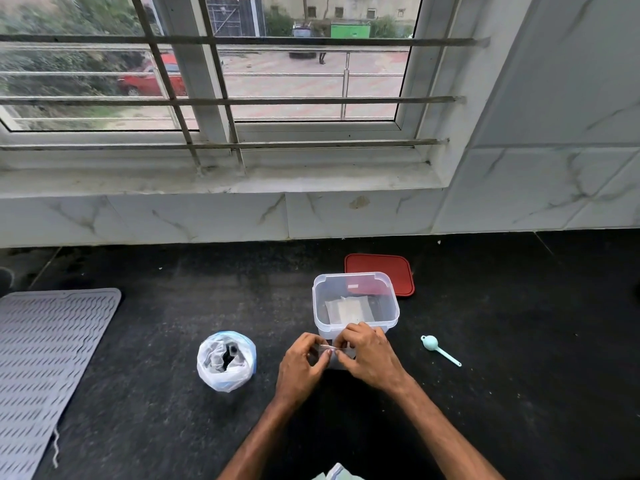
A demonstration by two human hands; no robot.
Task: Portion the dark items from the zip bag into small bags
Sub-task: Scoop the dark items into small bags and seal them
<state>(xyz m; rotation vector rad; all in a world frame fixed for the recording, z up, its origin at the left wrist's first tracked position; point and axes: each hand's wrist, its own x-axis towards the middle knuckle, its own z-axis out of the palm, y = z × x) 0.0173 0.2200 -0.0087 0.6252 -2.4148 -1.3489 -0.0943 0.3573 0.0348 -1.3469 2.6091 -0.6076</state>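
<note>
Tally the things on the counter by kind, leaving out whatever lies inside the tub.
Zip bag: 1
Small bag, pinched by left hand and right hand: 1
Tub: 1
Lid: 1
Scoop: 1
Mat: 1
Total: 6

The black speckled surface [138,393] carries a grey mat [45,368], zip bag [227,363], clear tub [355,306], red lid [381,268] and teal scoop [438,348].

Counter [536,358] open lower right beyond scoop [440,349], and between mat [45,358] and zip bag [227,362]. Centre blocked: tub [356,306], lid [379,268], left hand [301,365] and right hand [367,355] pinching a small bag [329,348].
</note>
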